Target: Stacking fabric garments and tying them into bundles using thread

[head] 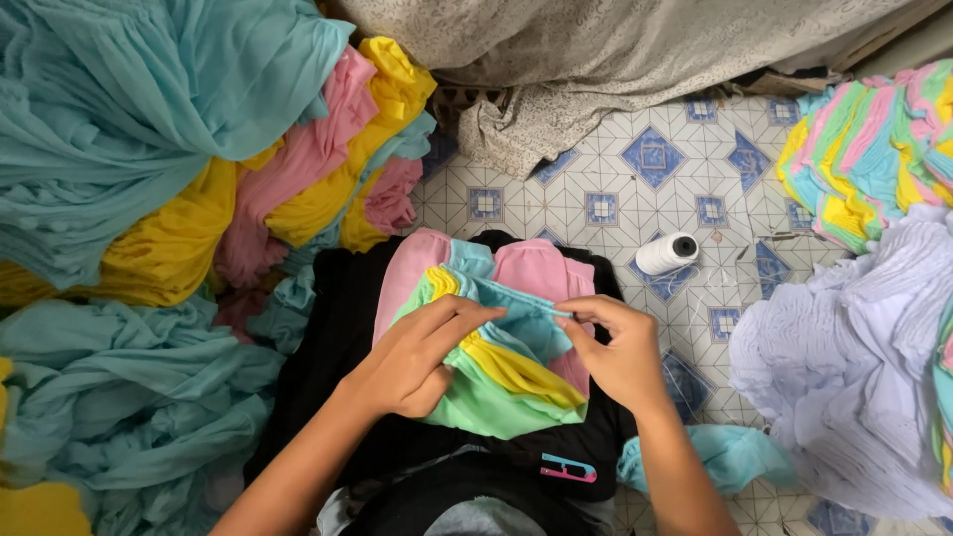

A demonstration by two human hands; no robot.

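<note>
Dark clothing on the person's lap (338, 328) fills the bottom centre of the head view, with a small pink and blue thread snipper (568, 468) lying on it near the right forearm. On the lap rests a small multicoloured garment (496, 382) of pink, teal, yellow and green fabric, bunched in folds. Both of the 2 hands meet over its upper edge. The left hand (417, 357) lies on top of the garment, fingers curled and pressed together, gripping a gathered teal fold. The right hand (617, 347) pinches the same teal edge between thumb and forefinger, just beside the left fingertips. Whether a needle sits in that pinch cannot be made out. A spool of white thread (667, 252) lies on the patterned tile floor (650, 159), near and above the right hand. Heaps of teal, yellow and pink cloth (149, 199) crowd the left side. A pile of white fabric (854, 377) sits at the right, with striped pastel pieces (874, 149) above it
</note>
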